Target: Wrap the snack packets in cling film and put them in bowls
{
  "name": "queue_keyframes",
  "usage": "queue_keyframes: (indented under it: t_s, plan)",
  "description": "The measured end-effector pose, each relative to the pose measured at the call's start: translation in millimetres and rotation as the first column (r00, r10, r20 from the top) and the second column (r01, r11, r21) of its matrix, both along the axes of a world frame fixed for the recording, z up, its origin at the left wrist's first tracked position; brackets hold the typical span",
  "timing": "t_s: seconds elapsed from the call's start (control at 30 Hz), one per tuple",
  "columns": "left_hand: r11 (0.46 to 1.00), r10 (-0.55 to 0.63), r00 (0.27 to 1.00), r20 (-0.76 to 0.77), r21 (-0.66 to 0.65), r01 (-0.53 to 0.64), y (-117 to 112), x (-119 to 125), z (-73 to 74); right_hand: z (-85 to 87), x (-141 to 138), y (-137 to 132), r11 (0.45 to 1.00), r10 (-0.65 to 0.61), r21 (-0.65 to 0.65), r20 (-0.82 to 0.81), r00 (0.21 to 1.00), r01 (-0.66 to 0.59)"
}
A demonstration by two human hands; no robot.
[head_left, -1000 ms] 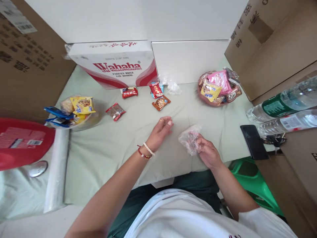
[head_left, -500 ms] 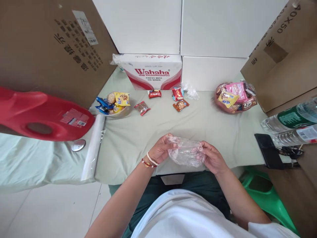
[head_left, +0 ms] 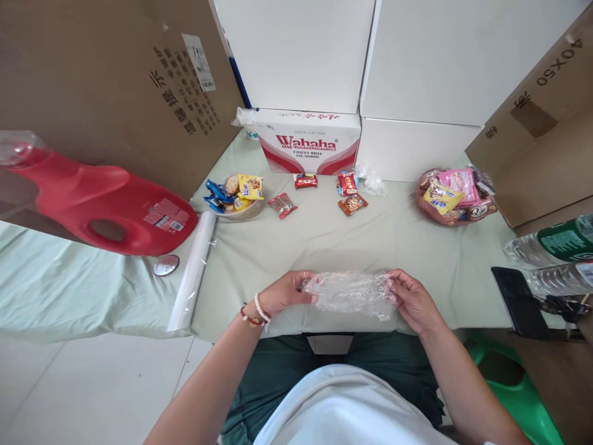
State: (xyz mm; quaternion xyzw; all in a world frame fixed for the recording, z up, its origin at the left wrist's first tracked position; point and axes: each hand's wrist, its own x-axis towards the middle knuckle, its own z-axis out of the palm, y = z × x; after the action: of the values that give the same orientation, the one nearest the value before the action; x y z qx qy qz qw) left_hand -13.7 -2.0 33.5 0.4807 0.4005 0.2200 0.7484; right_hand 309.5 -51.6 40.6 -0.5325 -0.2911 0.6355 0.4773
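Note:
A clear plastic bag is stretched flat between my two hands just above the near edge of the pale green cloth. My left hand pinches its left end; a bead bracelet and a red cord are on that wrist. My right hand pinches the right end. Farther back on the cloth lie small snack packets: a red one, another red one, a brown cookie packet and a dark red packet.
A bowl of snacks sits back left, a basket of snacks back right. A Wahaha box, white boxes and cardboard boxes ring the cloth. A red jug and film roll lie left; bottles and a phone right.
My left hand came over and took the bag's left end. Both hands pulled the crumpled bag out flat and wide. The camera view tilted up and back.

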Motion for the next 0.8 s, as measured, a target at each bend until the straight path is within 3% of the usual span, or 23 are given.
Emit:
queue_keyframes:
  t_s: [0.13, 0.23, 0.3, 0.37, 0.4, 0.43, 0.47, 0.5, 0.57, 0.6, 0.7, 0.8]
  plan:
    - [0.982, 0.121, 0.983, -0.138, 0.161, -0.098, 10, -26, 2.6, 0.7, 8, 1, 0.996, 0.0, 0.084, 0.128, 0.992, -0.011]
    - [0.913, 0.297, 0.936, -0.191, 0.344, -0.219, 30, -37, 11.0, 0.9, 11, -5, 0.973, -0.058, 0.23, 0.287, 0.956, -0.01]
    - [0.776, 0.531, 0.816, -0.226, 0.517, -0.362, 46, -39, 16.2, 1.3, 7, -13, 0.944, -0.099, 0.328, 0.415, 0.904, -0.047]
    - [0.568, 0.789, 0.573, -0.224, 0.621, -0.54, 55, -34, 18.2, 1.9, -3, -20, 0.905, -0.098, 0.399, 0.533, 0.84, -0.148]
    - [0.49, 0.861, 0.458, -0.223, 0.606, -0.626, 54, -29, 17.8, 2.2, -11, -22, 0.88, -0.081, 0.424, 0.581, 0.81, -0.216]
    - [0.461, 0.886, 0.397, -0.238, 0.539, -0.705, 50, -21, 16.3, 2.3, -19, -25, 0.85, -0.057, 0.442, 0.619, 0.784, -0.286]
    - [0.479, 0.878, 0.402, -0.261, 0.428, -0.767, 41, -12, 14.1, 2.4, -28, -26, 0.818, -0.032, 0.456, 0.644, 0.764, -0.35]
    - [0.541, 0.837, 0.475, -0.272, 0.283, -0.792, 29, -2, 11.6, 2.4, -37, -26, 0.789, -0.004, 0.464, 0.66, 0.752, -0.403]
    - [0.693, 0.705, 0.669, -0.236, 0.03, -0.72, -2, 21, 6.7, 2.3, -55, -25, 0.752, 0.058, 0.455, 0.674, 0.736, -0.476]
    - [0.733, 0.655, 0.728, -0.2, -0.062, -0.677, -18, 31, 4.9, 2.3, -63, -24, 0.748, 0.086, 0.443, 0.674, 0.733, -0.495]
    - [0.756, 0.617, 0.778, -0.114, -0.188, -0.627, -51, 53, 3.0, 2.4, -80, -21, 0.765, 0.151, 0.395, 0.657, 0.738, -0.509]
    - [0.72, 0.677, 0.736, -0.033, -0.183, -0.67, -57, 60, 2.3, 2.8, -88, -20, 0.812, 0.163, 0.36, 0.615, 0.772, -0.459]
